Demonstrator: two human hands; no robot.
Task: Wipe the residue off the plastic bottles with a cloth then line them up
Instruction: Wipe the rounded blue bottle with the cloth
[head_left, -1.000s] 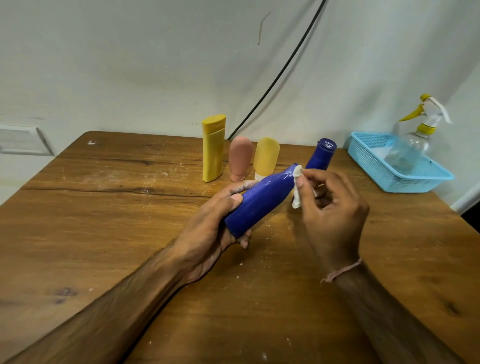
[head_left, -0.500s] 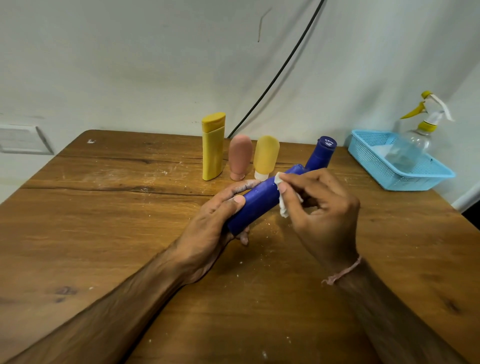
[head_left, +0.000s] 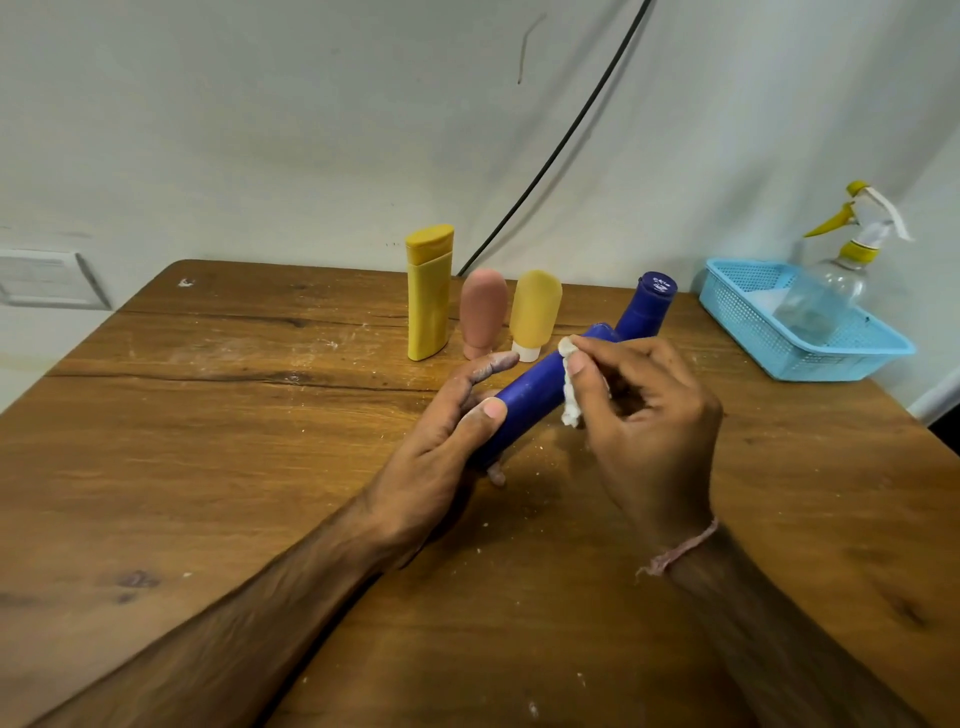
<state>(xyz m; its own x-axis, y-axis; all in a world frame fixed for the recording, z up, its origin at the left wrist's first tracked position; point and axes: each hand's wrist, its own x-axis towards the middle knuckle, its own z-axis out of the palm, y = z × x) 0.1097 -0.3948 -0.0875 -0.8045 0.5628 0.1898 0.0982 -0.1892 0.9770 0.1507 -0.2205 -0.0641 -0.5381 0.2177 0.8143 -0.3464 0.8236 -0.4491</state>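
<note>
My left hand (head_left: 441, 447) grips the lower end of a dark blue bottle (head_left: 535, 389), held tilted above the wooden table (head_left: 208, 441). My right hand (head_left: 644, 415) pinches a small white cloth (head_left: 569, 389) against the bottle's middle. Behind them stands a second blue bottle (head_left: 647, 306), partly hidden by my right hand. Further left, three bottles stand upright in a row: a tall yellow bottle (head_left: 428, 293), a pink bottle (head_left: 483, 312) and a short yellow bottle with a white cap (head_left: 535, 312).
A light blue plastic basket (head_left: 841, 353) sits at the table's right rear edge with a clear spray bottle (head_left: 831, 291) in it. White crumbs lie scattered on the wood near my hands. A black cable (head_left: 561, 140) hangs down the wall behind the row.
My right hand slid the cloth from the bottle's far end down to its middle. The left hand kept its grip and the bottle stayed tilted.
</note>
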